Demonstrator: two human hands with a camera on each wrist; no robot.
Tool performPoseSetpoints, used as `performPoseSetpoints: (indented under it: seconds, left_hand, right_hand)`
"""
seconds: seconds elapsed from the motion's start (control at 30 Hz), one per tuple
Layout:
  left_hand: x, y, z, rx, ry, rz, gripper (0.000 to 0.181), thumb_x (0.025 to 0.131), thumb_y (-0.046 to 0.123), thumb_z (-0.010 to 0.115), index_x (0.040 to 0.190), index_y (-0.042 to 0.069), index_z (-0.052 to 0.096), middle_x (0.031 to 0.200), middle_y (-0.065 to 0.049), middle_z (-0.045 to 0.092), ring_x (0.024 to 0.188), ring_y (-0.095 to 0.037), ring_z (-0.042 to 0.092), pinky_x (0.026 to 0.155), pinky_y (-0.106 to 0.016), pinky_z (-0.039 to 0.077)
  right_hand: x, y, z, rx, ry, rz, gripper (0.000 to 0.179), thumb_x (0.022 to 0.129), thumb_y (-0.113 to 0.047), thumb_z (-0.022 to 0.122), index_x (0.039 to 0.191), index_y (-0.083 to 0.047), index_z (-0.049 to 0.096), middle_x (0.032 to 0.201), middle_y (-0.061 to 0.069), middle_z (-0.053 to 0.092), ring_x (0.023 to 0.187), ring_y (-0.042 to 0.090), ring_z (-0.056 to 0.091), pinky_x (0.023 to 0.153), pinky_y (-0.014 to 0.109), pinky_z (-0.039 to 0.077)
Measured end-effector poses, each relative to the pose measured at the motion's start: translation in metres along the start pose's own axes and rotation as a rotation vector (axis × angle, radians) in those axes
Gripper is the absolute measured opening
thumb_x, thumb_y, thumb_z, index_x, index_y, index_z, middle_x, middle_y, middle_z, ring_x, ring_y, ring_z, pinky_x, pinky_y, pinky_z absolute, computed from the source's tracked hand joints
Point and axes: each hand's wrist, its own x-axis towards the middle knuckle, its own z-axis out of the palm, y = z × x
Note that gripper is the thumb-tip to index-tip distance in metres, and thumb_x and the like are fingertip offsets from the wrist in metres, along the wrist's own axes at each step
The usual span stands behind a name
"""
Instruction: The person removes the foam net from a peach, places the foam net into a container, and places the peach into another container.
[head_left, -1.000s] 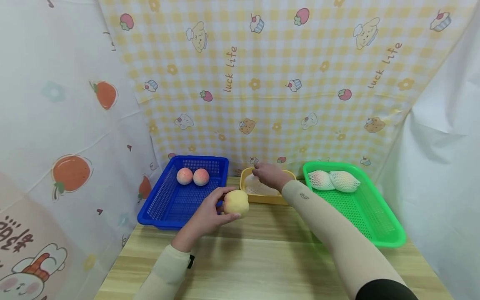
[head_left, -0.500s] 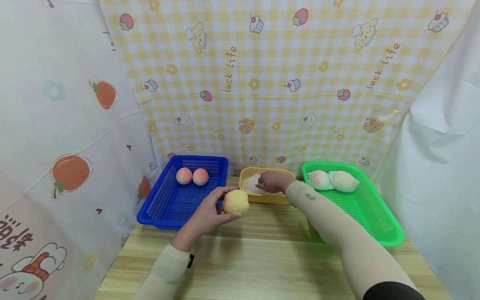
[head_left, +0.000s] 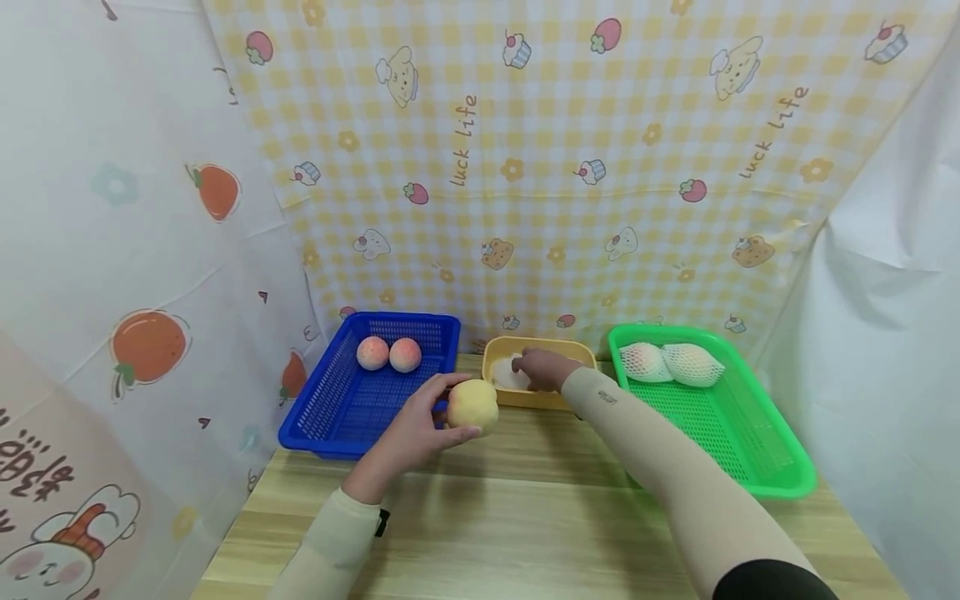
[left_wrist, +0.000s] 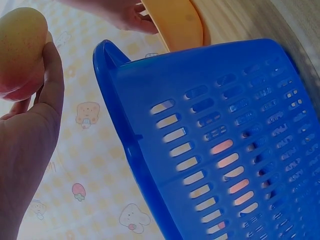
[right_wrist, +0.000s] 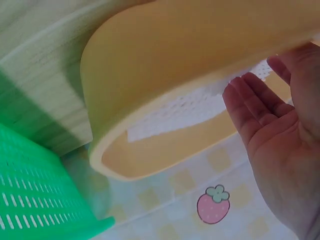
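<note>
My left hand [head_left: 420, 425] holds a yellow-pink peach [head_left: 474, 407] above the table, fingers behind it and thumb along its lower side. The left wrist view shows the same peach [left_wrist: 22, 47] at the upper left, partly covered by the fingers. My right hand [head_left: 549, 369] reaches down into a small yellow box [head_left: 528, 400]. White foam fruit nets [head_left: 510, 375] lie inside. In the right wrist view the fingertips are right at the white netting [right_wrist: 180, 110], with the thumb apart from the bent fingers.
On the left stands a blue basket [head_left: 360, 417] with two peaches [head_left: 406, 355] at its back. To the right, a green basket [head_left: 787, 454] holds two netted fruits [head_left: 693, 365]. A patterned cloth [head_left: 555, 200] hangs behind the wooden table [head_left: 510, 533].
My right hand has come down from above the far rim of the yellow box into it, among the foam nets. The left hand keeps the peach in the same place.
</note>
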Motion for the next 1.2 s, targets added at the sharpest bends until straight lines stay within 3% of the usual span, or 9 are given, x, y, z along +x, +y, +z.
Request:
performPoseSetpoints:
  seconds: [0.17,0.4,0.53,0.63,0.9,1.2]
  left_hand:
    - [0.001,0.0,0.001,-0.002,-0.004,0.005,0.078,0.094,0.022,0.093,0.16,0.012,0.053,0.149,-0.01,0.057,0.126,-0.034,0.066,0.1,-0.044,0.061]
    - [0.001,0.003,0.0,0.013,0.0,0.001,0.077,0.093,0.023,0.093,0.159,0.015,0.054,0.149,-0.009,0.058,0.126,-0.033,0.066,0.1,-0.041,0.061]
    - [0.001,0.004,0.001,0.023,0.001,-0.001,0.076,0.094,0.025,0.093,0.159,0.016,0.055,0.149,-0.008,0.058,0.125,-0.03,0.066,0.1,-0.04,0.061]
    - [0.001,0.005,0.0,0.022,0.005,-0.006,0.076,0.093,0.025,0.094,0.158,0.017,0.055,0.149,-0.007,0.058,0.124,-0.028,0.066,0.1,-0.042,0.061]
    - [0.001,0.006,-0.001,0.025,0.012,-0.003,0.076,0.093,0.026,0.094,0.158,0.018,0.056,0.149,-0.007,0.058,0.124,-0.029,0.066,0.101,-0.047,0.061]
    - [-0.001,0.006,-0.001,0.043,0.018,-0.009,0.077,0.093,0.03,0.094,0.159,0.018,0.055,0.149,-0.006,0.058,0.124,-0.027,0.066,0.099,-0.041,0.061]
  right_hand:
    - [-0.003,-0.003,0.001,0.017,-0.014,0.041,0.042,0.1,-0.005,0.082,0.14,-0.008,0.071,0.132,0.018,0.068,0.121,0.035,0.069,0.105,0.046,0.058]
    - [-0.007,-0.001,-0.005,0.075,-0.003,0.039,0.045,0.096,-0.008,0.088,0.137,-0.004,0.072,0.129,0.018,0.067,0.116,0.033,0.07,0.101,0.043,0.059]
    - [-0.012,0.002,-0.014,0.041,0.004,0.018,0.042,0.097,-0.011,0.088,0.135,-0.003,0.073,0.131,0.017,0.069,0.117,0.031,0.071,0.101,0.04,0.059]
    - [-0.017,0.002,-0.021,0.019,0.035,-0.01,0.039,0.098,-0.012,0.086,0.133,-0.001,0.074,0.13,0.018,0.07,0.116,0.031,0.071,0.101,0.04,0.059]
    - [-0.031,0.001,-0.037,0.157,0.11,-0.009,0.032,0.102,-0.004,0.079,0.133,0.004,0.072,0.131,0.021,0.068,0.122,0.037,0.068,0.107,0.048,0.056]
    - [-0.045,-0.001,-0.046,0.2,0.184,-0.032,0.026,0.106,-0.007,0.074,0.13,0.003,0.074,0.125,0.018,0.068,0.117,0.035,0.069,0.104,0.049,0.057]
